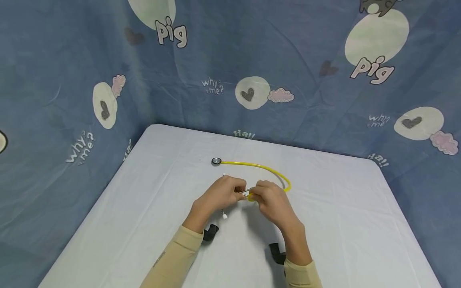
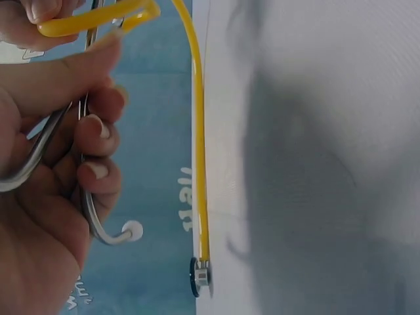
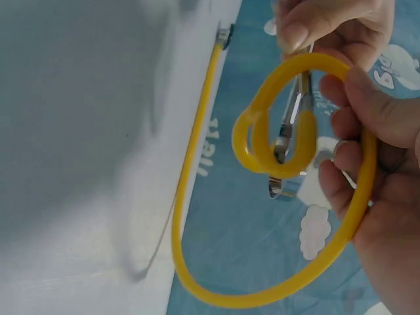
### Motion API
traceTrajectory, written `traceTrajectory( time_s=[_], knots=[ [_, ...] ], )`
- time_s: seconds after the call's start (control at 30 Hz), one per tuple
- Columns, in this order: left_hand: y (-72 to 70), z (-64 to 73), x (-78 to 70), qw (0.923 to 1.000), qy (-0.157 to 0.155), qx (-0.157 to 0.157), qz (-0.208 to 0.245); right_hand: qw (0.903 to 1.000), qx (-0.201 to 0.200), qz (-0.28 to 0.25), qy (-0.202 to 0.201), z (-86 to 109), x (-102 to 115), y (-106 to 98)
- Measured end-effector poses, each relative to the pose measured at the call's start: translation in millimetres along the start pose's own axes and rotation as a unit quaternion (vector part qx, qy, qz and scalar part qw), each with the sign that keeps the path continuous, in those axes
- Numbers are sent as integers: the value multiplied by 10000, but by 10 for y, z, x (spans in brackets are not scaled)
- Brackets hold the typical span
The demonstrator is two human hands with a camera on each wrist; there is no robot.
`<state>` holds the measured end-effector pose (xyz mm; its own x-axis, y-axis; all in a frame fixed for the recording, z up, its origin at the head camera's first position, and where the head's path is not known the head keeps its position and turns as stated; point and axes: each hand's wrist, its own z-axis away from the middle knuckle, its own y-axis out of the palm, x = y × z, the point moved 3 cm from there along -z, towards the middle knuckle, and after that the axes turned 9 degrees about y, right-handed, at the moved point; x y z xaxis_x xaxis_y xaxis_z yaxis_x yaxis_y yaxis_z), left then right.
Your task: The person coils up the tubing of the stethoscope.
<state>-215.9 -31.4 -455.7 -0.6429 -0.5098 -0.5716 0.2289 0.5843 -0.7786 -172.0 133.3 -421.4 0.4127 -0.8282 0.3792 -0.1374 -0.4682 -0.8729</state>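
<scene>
We've got the stethoscope (image 1: 248, 163) over the middle of the white cloth-covered table (image 1: 342, 208), its round black-rimmed metal chest piece (image 1: 216, 161) lying on the cloth beyond the hands. The left hand (image 1: 221, 193) has fingers curled round the slim silver metal ear tubes (image 2: 39, 148); the right hand (image 1: 271, 202) pinches the glossy yellow tubing (image 3: 230, 300) between thumb and fingers, beside a small loop (image 3: 289, 171). For clean handling we'd steady the ear tubes, feed tubing in small turns, and leave slack so the chest piece doesn't drag; it's probably springy, so a loose pinch could let the loop pop open and a tight bend could kink it. Can't tell if the loop encircles the metal or just crosses it. In the head view fingers cover most of it; both wrist views crop the hands. Black elbow-shaped pieces (image 1: 211, 233) near the beige sleeves (image 1: 176, 256) are part-hidden, purpose unclear.
</scene>
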Motion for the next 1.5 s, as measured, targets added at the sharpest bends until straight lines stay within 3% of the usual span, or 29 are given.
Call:
traceTrajectory(
  time_s=[0.17,0.33,0.87,0.97,1.17,1.5],
  knots=[
    [91,49,-34,9992,104,301,260,9981,-412,-241,-395,70,-74,9],
    [175,79,-109,9963,305,567,574,9934,-757,-693,-507,148,-178,-24],
    [21,-42,-265,9882,738,809,1073,9907,-579,-1227,-125,63,-356,-214],
    [18,-66,-315,9861,857,806,1171,9883,-585,-1408,107,85,-428,-239],
    [12,-124,-379,9802,1118,719,1468,9755,-330,-1957,949,86,-580,-298],
    [-27,-47,-309,9767,857,475,1909,9573,23,-2471,1502,79,-706,-151]
  ],
)
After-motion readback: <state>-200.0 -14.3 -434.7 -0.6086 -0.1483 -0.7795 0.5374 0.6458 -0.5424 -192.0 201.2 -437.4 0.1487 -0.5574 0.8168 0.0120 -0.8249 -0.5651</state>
